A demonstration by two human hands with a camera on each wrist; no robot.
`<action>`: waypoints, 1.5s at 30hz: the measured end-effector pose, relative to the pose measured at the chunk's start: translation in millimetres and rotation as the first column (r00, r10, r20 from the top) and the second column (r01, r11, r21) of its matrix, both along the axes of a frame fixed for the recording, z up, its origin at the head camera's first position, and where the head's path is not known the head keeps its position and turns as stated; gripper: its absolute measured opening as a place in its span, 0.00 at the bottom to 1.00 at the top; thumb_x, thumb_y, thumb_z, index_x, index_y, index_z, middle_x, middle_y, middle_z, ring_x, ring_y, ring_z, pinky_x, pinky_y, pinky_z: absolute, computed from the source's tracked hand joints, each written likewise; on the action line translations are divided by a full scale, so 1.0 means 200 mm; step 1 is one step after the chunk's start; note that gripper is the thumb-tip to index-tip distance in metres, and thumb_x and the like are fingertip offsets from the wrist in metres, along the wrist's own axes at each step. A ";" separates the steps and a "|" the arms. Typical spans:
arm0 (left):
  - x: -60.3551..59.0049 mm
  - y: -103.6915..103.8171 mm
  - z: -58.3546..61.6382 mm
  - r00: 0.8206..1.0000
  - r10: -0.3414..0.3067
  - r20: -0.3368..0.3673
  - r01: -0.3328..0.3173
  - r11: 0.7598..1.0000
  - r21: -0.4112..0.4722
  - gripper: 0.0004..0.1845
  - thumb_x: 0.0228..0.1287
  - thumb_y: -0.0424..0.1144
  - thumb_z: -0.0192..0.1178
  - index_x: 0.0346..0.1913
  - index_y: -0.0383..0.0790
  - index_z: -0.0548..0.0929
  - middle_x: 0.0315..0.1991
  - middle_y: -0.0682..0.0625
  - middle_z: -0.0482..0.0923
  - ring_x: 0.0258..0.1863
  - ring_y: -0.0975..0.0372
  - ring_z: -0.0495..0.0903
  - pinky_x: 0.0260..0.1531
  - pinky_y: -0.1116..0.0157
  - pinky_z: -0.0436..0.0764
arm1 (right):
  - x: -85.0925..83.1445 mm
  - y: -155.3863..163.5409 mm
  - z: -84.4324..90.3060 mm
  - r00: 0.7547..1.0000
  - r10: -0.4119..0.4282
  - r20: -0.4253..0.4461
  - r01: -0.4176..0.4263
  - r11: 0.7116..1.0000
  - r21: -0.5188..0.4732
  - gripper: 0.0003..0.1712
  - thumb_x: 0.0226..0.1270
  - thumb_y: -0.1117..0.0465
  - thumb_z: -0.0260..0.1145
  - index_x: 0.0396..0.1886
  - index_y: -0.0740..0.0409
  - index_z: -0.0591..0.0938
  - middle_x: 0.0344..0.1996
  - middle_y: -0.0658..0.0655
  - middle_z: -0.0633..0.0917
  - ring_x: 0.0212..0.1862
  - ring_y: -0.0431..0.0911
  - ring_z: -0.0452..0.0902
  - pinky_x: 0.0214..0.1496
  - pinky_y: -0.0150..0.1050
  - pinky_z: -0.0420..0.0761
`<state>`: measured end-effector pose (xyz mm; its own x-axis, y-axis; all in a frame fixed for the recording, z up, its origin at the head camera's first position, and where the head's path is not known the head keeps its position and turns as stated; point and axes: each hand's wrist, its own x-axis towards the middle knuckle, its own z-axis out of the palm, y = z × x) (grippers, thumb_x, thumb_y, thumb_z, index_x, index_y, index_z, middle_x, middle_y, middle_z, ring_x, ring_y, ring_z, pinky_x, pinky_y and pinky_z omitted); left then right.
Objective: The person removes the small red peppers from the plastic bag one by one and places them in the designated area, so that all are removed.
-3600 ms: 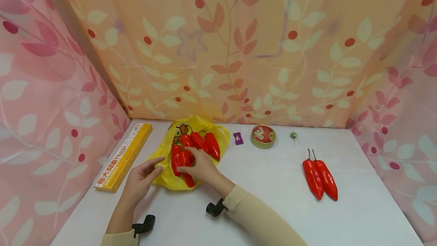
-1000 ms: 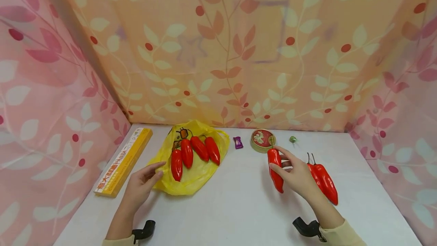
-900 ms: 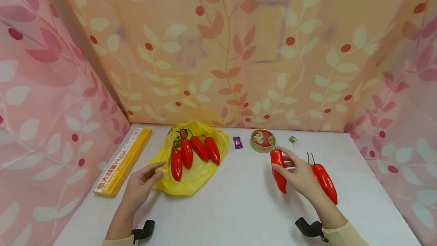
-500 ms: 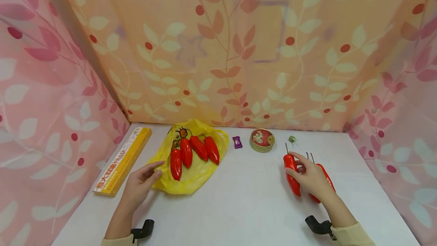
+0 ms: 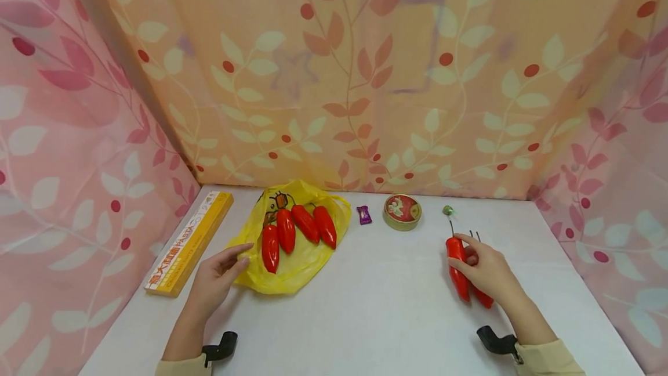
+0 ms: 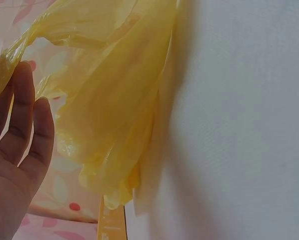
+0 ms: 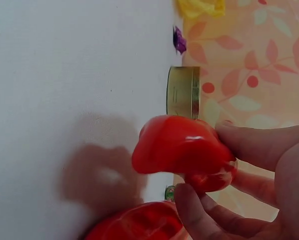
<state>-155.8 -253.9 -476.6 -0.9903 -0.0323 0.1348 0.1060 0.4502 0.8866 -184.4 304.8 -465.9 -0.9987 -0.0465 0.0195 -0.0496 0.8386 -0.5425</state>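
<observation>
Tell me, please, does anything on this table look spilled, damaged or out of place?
Nothing plainly stands out. Four red peppers lie on the yellow bag, and the right hand holds another pepper on the right side. The pasta box and round tin look undamaged, and no spill shows.

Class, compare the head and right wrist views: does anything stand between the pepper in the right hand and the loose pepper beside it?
Only fingers of the right hand: in the right wrist view they reach into the gap between the held pepper and the loose pepper. Nothing else visible is in the way.
</observation>
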 end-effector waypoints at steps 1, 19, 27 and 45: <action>0.00 0.00 0.00 1.000 -0.001 0.000 0.001 1.000 0.000 0.19 0.72 0.48 0.61 0.62 0.47 0.83 0.62 0.46 0.81 0.51 0.70 0.76 0.50 0.82 0.75 | 0.00 0.00 0.00 1.000 -0.001 -0.002 0.001 1.000 0.003 0.39 0.64 0.50 0.73 0.71 0.57 0.71 0.44 0.64 0.83 0.41 0.52 0.78 0.35 0.45 0.85; 0.00 0.00 0.00 0.999 -0.002 0.035 0.003 1.000 -0.012 0.20 0.73 0.50 0.60 0.63 0.48 0.82 0.63 0.45 0.80 0.51 0.70 0.76 0.50 0.81 0.76 | -0.01 -0.08 -0.05 0.999 0.031 -0.033 -0.024 0.982 0.187 0.38 0.61 0.48 0.75 0.68 0.58 0.76 0.51 0.69 0.79 0.51 0.62 0.74 0.40 0.59 0.86; 0.00 0.01 0.00 0.998 0.010 0.057 -0.009 1.000 -0.009 0.21 0.72 0.52 0.61 0.62 0.49 0.83 0.62 0.47 0.80 0.51 0.69 0.75 0.51 0.82 0.74 | -0.01 -0.09 -0.06 0.996 -0.011 -0.084 0.033 0.964 0.264 0.30 0.62 0.54 0.73 0.63 0.61 0.79 0.54 0.72 0.79 0.55 0.66 0.70 0.46 0.68 0.81; 0.00 0.01 0.01 0.997 0.009 0.074 -0.010 1.000 0.017 0.21 0.71 0.51 0.62 0.63 0.50 0.82 0.63 0.47 0.79 0.52 0.67 0.75 0.50 0.82 0.75 | -0.02 -0.09 -0.07 0.996 0.023 -0.089 0.005 0.953 0.303 0.33 0.62 0.52 0.74 0.65 0.59 0.78 0.59 0.71 0.77 0.58 0.69 0.66 0.46 0.69 0.80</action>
